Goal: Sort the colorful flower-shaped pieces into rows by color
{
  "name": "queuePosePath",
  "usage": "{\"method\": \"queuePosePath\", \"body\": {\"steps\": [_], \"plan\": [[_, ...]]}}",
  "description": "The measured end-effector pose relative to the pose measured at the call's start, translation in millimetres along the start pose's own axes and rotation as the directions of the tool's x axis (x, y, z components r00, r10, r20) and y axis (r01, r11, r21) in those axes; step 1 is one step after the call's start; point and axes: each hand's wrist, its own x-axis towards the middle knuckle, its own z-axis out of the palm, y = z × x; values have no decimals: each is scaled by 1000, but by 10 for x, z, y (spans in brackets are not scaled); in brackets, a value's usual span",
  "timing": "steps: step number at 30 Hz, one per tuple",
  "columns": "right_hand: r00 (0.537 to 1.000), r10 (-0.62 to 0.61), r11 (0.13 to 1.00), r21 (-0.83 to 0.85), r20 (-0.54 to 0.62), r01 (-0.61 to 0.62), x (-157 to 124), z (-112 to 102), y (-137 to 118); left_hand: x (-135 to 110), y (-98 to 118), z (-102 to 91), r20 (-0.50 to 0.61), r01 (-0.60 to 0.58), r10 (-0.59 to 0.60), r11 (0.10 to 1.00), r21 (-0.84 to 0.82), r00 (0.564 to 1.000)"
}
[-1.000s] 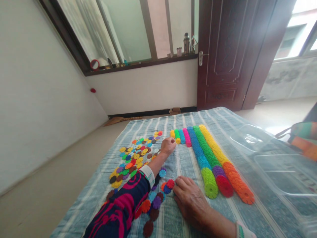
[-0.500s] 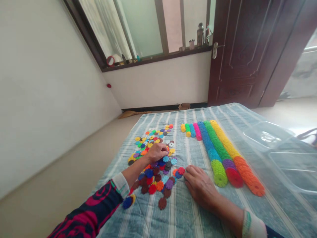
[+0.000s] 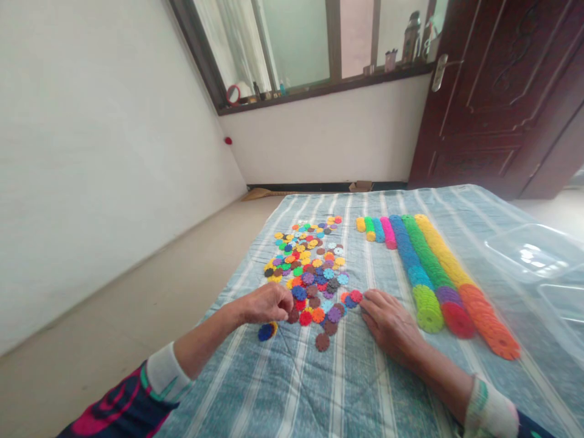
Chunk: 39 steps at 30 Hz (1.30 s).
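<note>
Two hands by the loose discs [image 3: 318, 314]: the left hand [image 3: 268, 302] curls its fingers together, any hold hidden; the right hand [image 3: 393, 320] rests palm-down, grip unclear.
A second ago the left was beside the colour rows [image 3: 425, 252]; now, at the discs' near-left edge, its work seems back among unsorted pieces on the blanket [image 3: 387, 395].

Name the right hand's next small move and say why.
Probably pinch the red notched disc with the right hand: it lies right beside that hand, apart from the red stack of similar discs farther right, so collecting it seems easiest.
</note>
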Motion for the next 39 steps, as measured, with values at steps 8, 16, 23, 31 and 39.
{"method": "queuePosePath", "body": {"steps": [8,16,23,31,39], "plan": [[1000,2,1000,-8,8,-1,-10,-2,14,-190,66,51,95,55,-88,950,306,992],[1000,5,1000,-10,-6,-5,-14,-17,1,-230,164,67,75,105,-157,879,466,985],[1000,17,1000,-3,7,-17,28,-39,-33,-137,156,44,59,76,-109,911,405,992],[1000,11,1000,25,7,-11,57,-16,-20,173,178,-115,42,11,-18,988,157,999],[998,44,999,30,33,-45,87,-44,-63,805,231,-243,-237,-149,173,982,116,956]]}}
